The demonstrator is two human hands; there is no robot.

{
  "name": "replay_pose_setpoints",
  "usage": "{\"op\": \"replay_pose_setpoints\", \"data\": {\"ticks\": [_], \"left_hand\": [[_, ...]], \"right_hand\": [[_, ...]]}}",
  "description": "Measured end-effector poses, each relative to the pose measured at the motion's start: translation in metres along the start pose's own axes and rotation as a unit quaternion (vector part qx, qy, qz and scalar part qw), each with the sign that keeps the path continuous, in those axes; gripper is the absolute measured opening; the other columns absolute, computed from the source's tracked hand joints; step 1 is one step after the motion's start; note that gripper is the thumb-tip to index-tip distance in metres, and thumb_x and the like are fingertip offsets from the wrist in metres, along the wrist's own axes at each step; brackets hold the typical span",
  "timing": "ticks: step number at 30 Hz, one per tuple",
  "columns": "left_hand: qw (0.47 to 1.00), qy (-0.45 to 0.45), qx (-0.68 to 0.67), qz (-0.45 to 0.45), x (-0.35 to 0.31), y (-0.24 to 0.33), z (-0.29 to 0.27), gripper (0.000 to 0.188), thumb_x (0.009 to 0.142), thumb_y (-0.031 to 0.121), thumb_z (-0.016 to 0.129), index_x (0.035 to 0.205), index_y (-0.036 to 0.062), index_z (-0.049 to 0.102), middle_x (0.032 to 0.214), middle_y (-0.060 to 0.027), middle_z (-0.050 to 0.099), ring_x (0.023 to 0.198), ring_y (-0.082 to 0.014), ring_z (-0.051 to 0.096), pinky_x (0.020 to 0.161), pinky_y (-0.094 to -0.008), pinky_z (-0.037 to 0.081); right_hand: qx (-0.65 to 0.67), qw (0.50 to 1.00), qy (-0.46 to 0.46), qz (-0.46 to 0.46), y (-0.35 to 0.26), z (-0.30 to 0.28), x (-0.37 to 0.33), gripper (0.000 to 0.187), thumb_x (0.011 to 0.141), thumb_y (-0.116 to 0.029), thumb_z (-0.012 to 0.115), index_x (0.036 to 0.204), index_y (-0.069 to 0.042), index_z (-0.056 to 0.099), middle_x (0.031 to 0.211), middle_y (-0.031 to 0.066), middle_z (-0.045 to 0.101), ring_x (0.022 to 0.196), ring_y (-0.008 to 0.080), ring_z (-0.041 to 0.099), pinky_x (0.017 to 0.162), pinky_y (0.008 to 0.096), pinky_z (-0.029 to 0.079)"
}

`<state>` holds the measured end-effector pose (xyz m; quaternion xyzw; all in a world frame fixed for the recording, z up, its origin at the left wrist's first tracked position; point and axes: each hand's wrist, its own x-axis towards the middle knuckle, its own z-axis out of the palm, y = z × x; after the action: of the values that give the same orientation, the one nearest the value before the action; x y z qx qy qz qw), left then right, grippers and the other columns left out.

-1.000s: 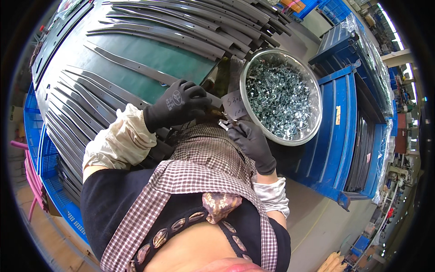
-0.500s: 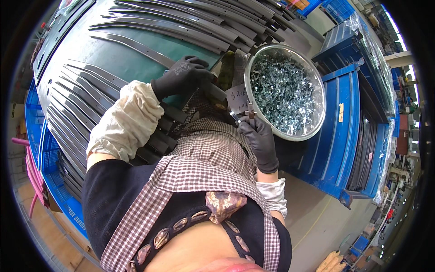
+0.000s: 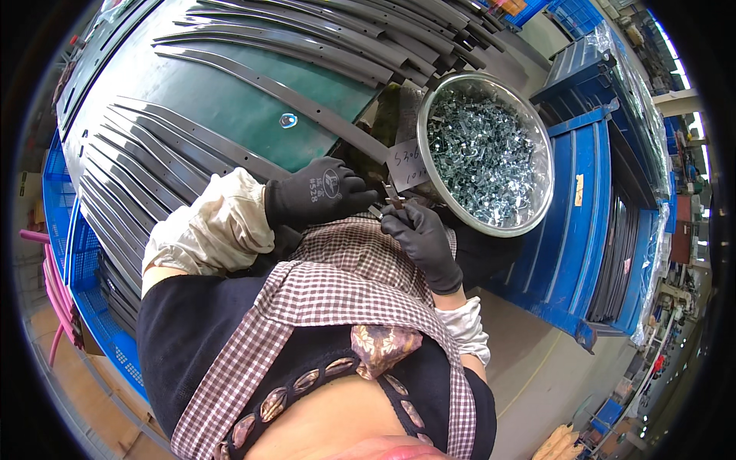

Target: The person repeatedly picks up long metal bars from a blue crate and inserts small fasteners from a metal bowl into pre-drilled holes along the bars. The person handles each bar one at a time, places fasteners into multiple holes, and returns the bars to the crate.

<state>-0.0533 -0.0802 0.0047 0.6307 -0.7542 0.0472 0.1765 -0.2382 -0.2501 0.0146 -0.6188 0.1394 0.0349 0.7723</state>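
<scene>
My right hand (image 3: 420, 238), in a dark glove, is closed around small shiny metal clips (image 3: 393, 193) that stick out past its fingertips. My left hand (image 3: 326, 190), also gloved, is closed, its fingertips beside a clip at my right hand; what they pinch, if anything, is hidden. A long dark curved strip (image 3: 280, 93) with holes lies alone across the green table top (image 3: 253, 138), its near end beside a handwritten paper (image 3: 408, 165). Left of my left hand, several similar strips (image 3: 146, 157) fan out. To the right stands a metal bowl (image 3: 546, 180) full of clips.
More dark strips (image 3: 360, 46) lie stacked along the table's far side. A blue metal bin (image 3: 563, 230) with strips inside stands right of the bowl. At the left edge is a blue plastic crate (image 3: 115, 345); pink tubes (image 3: 57, 287) are next to it.
My left hand has left the single strip and moved nearer to me, beside my right hand. The strip now lies farther right on the table. My right hand has shifted slightly left with the clips.
</scene>
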Motion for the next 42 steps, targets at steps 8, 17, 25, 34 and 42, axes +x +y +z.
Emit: {"op": "replay_pose_setpoints", "data": {"ticks": [8, 17, 25, 34, 42], "left_hand": [[0.998, 0.036, 0.035, 0.048, 0.003, -0.007, -0.007, 0.033, 0.083, 0.02, 0.065, 0.115, 0.0121, 0.068, 0.081, -0.0012, 0.063, 0.069, -0.0194, 0.063, 0.061, -0.0339, 0.049], [0.996, 0.029, 0.082, -0.031, 0.014, -0.047, -0.006, 0.058, 0.075, 0.035, 0.078, 0.127, 0.0132, 0.065, 0.105, -0.0066, 0.063, 0.096, -0.0258, 0.062, 0.081, -0.041, 0.051], [0.997, 0.011, -0.012, -0.069, 0.006, -0.091, 0.016, 0.046, 0.077, 0.03, 0.076, 0.12, 0.0144, 0.067, 0.102, -0.0039, 0.065, 0.097, -0.0284, 0.061, 0.086, -0.0439, 0.048], [0.996, 0.005, -0.061, -0.059, 0.01, -0.087, 0.015, 0.039, 0.076, 0.024, 0.075, 0.114, 0.0135, 0.069, 0.097, -0.0023, 0.066, 0.09, -0.0266, 0.06, 0.082, -0.0424, 0.048], [0.995, -0.009, -0.07, -0.064, 0.012, -0.084, 0.007, 0.041, 0.077, 0.024, 0.075, 0.116, 0.0118, 0.068, 0.097, -0.0051, 0.067, 0.089, -0.0297, 0.06, 0.081, -0.0432, 0.049]], "right_hand": [[-0.065, 0.997, -0.013, -0.045, 0.009, -0.007, 0.01, 0.036, 0.096, -0.013, 0.068, 0.128, 0.002, 0.058, 0.104, 0.0013, 0.064, 0.093, 0.0074, 0.058, 0.084, 0.0241, 0.049], [-0.258, 0.956, 0.076, -0.115, 0.017, -0.02, 0.027, 0.043, 0.098, -0.024, 0.065, 0.129, 0.005, 0.057, 0.104, 0.013, 0.068, 0.091, 0.0207, 0.064, 0.084, 0.0354, 0.051], [-0.433, 0.865, 0.112, -0.226, 0.04, -0.039, 0.057, 0.039, 0.096, -0.024, 0.065, 0.124, 0.003, 0.059, 0.106, 0.023, 0.068, 0.095, 0.0385, 0.067, 0.08, 0.0454, 0.052], [-0.313, 0.929, 0.093, -0.173, 0.036, -0.039, 0.076, 0.031, 0.097, -0.029, 0.066, 0.108, 0.0, 0.066, 0.087, 0.0191, 0.068, 0.076, 0.0339, 0.066, 0.068, 0.0402, 0.051], [-0.346, 0.911, 0.143, -0.172, 0.03, -0.041, 0.044, 0.028, 0.101, -0.027, 0.059, 0.096, 0.0, 0.068, 0.083, 0.0182, 0.067, 0.072, 0.0336, 0.065, 0.066, 0.0408, 0.049]]}}
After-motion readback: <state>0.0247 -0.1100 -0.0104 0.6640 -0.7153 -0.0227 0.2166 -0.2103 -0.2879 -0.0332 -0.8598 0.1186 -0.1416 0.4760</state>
